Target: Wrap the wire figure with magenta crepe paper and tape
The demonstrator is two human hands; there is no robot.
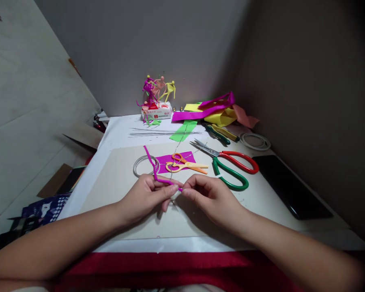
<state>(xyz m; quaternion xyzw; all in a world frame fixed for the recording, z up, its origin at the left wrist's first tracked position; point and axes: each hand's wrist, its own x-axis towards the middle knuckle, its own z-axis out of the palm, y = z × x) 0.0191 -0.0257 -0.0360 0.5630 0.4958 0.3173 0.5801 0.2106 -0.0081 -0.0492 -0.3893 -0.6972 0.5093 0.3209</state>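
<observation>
A bent magenta wire (155, 170), apparently wrapped in crepe paper, runs between my hands. My left hand (150, 194) pinches it between thumb and fingers, and its free end slants up and away to the left. My right hand (211, 196) is closed at the other end, with thumb and forefinger pressed together on the magenta tip. Just beyond my hands lie a magenta paper piece (188, 156), small orange scissors (190, 165) and a coil of pale wire (134, 165). Thin twisted wire crosses over the scissors toward my left hand.
Large scissors (243, 185) with red and green handles and a black phone (287, 186) lie to the right. Behind are pliers (222, 134), straight wires (158, 132), crepe strips (220, 117), a white coil (255, 142) and small wrapped wire figures (159, 85) on a box (162, 111).
</observation>
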